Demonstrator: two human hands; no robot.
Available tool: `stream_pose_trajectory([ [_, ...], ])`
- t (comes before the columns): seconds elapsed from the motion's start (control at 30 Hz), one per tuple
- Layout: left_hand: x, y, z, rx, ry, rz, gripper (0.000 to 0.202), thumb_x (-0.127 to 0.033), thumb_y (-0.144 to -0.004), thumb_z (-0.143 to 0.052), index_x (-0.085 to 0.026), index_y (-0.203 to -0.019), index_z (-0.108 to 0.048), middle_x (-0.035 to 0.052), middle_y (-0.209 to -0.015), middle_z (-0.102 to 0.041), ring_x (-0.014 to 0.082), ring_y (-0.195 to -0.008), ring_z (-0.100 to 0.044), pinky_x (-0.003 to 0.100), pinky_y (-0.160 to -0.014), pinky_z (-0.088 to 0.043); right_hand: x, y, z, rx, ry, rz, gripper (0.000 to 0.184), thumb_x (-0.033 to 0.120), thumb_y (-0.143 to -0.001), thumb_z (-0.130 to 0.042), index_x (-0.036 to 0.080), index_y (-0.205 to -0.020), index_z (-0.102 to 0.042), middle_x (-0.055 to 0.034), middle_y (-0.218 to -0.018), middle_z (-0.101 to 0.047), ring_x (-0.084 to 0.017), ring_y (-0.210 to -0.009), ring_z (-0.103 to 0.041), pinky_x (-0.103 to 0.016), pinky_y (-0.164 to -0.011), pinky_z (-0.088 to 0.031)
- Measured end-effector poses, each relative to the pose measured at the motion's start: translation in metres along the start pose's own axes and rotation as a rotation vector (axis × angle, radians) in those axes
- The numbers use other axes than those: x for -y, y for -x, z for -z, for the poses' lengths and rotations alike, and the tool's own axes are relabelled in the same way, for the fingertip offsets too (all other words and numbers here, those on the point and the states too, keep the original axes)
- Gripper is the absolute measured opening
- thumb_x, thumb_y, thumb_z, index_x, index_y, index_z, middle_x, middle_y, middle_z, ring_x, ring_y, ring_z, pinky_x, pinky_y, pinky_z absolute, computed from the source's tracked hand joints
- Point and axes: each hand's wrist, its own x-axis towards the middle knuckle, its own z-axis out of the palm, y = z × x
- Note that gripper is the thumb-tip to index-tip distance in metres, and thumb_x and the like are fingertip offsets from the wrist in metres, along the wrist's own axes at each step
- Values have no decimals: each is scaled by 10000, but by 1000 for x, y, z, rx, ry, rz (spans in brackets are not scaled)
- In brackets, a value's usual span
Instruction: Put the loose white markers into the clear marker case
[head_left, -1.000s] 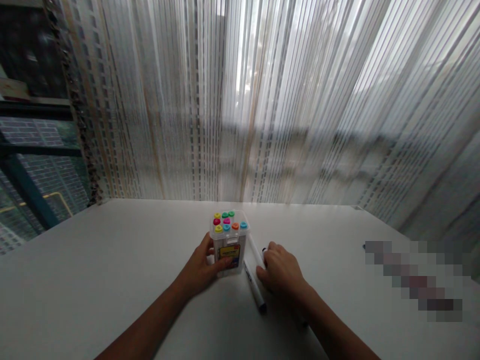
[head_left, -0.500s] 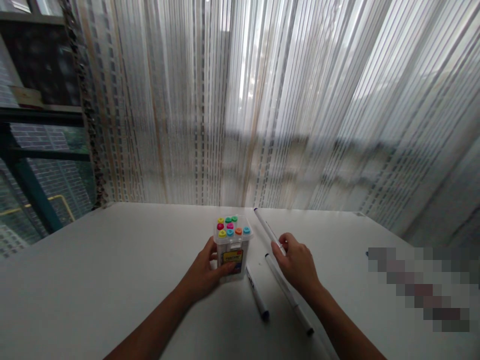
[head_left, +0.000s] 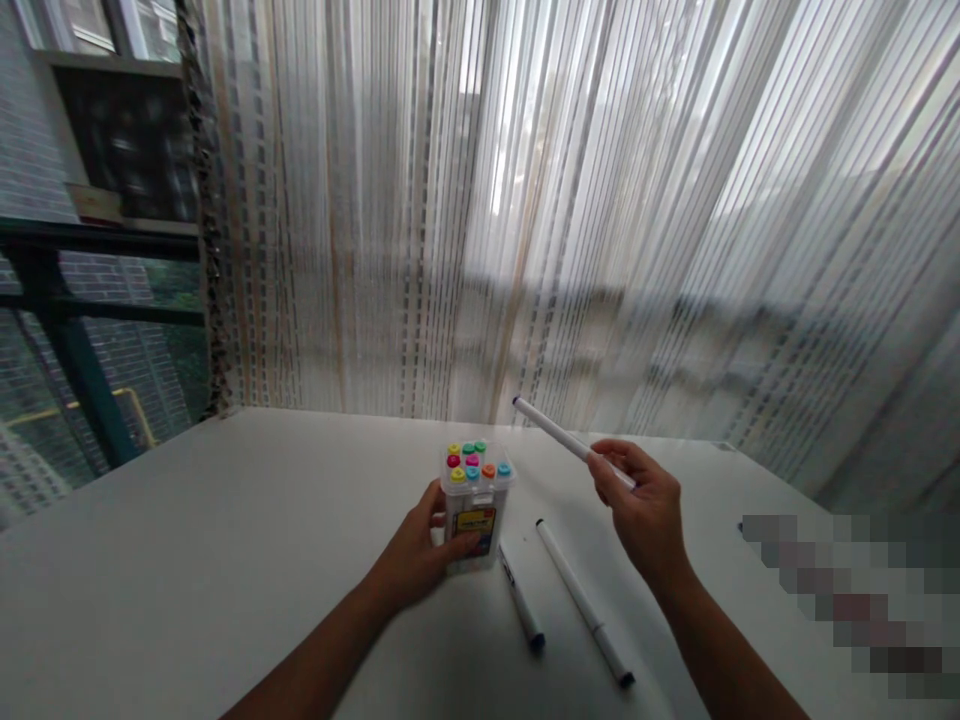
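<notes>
The left hand (head_left: pixel 416 545) grips a clear marker box (head_left: pixel 476 505); its yellow label (head_left: pixel 474 530) is unreadable. The right hand (head_left: pixel 641 510) pinches a white marker (head_left: pixel 559 430) aloft.

Right hand (head_left: pixel 641 510) now up off the tabletop (head_left: pixel 225 520), pinching a white marker (head_left: pixel 559 432) in the air, dark end angled up-left. Earlier it sat low, just above the second white marker (head_left: pixel 585 605).

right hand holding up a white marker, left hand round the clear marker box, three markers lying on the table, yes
No: the head view shows two markers lying on the table, not three. The right hand with the white marker and left hand round the clear marker box are fine.
</notes>
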Motion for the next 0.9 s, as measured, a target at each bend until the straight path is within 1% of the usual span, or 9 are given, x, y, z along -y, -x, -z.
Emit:
stream_pose_trajectory([
  [0.13,-5,1,-1,3,-9,7,596,-455,-750,-789,-221,-1238,-538,122,-1257,-672,319,-1141,-638,496,-993,-498,37,-22,10,115,28,65,248,420,-713,-652,176,-672,-661,26,-500,-494,-120,-445,-406,-256,-443,-335],
  [0.27,-5,1,-1,-14,-31,15,620,-447,-758,-778,-215,-1270,-516,132,-1276,-661,328,-1151,-626,510,-1003,-480,64,-44,6,312,58,102,279,434,-696,-652,168,-613,-642,39,-465,-449,-96,-435,-356,-241,-425,-281],
  [0.33,-5,0,-1,-12,-45,-2,611,-441,-762,-773,-220,-1271,-520,125,-1275,-666,324,-1144,-630,511,-1015,-468,71,-51,-2,395,78,125,277,426,-693,-645,170,-590,-623,52,-452,-416,-89,-441,-349,-231,-427,-271],
  [0.4,-5,0,-1,-10,-48,-15,590,-439,-761,-771,-221,-1256,-534,121,-1273,-670,321,-1130,-637,510,-1015,-467,75,-56,-11,439,114,154,266,406,-696,-644,174,-572,-604,56,-454,-412,-86,-453,-360,-222,-432,-273],
  [0.53,-6,0,-2,-17,-23,-28,577,-429,-767,-768,-224,-1256,-539,126,-1265,-671,319,-1129,-642,515,-1011,-471,79,-60,-17,423,164,206,288,408,-713,-657,180,-555,-582,38,-481,-458,-92,-475,-400,-221,-441,-287],
  [0.63,-6,0,-2,-7,-13,-37,596,-420,-768,-772,-227,-1277,-530,130,-1277,-667,316,-1141,-637,511,-1010,-472,76,-64,-7,282,118,223,304,455,-726,-649,179,-600,-628,30,-482,-472,-99,-454,-388,-233,-428,-289],
  [0.73,-6,1,-2,-9,-34,-27,607,-407,-762,-775,-219,-1283,-527,132,-1259,-678,313,-1126,-637,509,-1006,-470,60,-65,3,129,128,201,322,460,-751,-619,157,-692,-713,24,-465,-482,-115,-432,-393,-251,-431,-311],
  [0.8,-6,1,-2,-18,-42,-11,612,-409,-754,-778,-216,-1280,-531,133,-1262,-676,315,-1122,-637,499,-989,-483,42,-59,3,125,208,165,340,433,-766,-582,141,-747,-756,3,-479,-536,-138,-451,-451,-266,-463,-356],
  [0.9,-7,1,-2,-23,-28,-10,605,-422,-756,-770,-221,-1277,-538,130,-1279,-663,311,-1111,-644,484,-966,-502,8,-39,-6,226,376,65,354,366,-791,-521,136,-818,-789,-60,-613,-684,-189,-560,-586,-299,-570,-447],
])
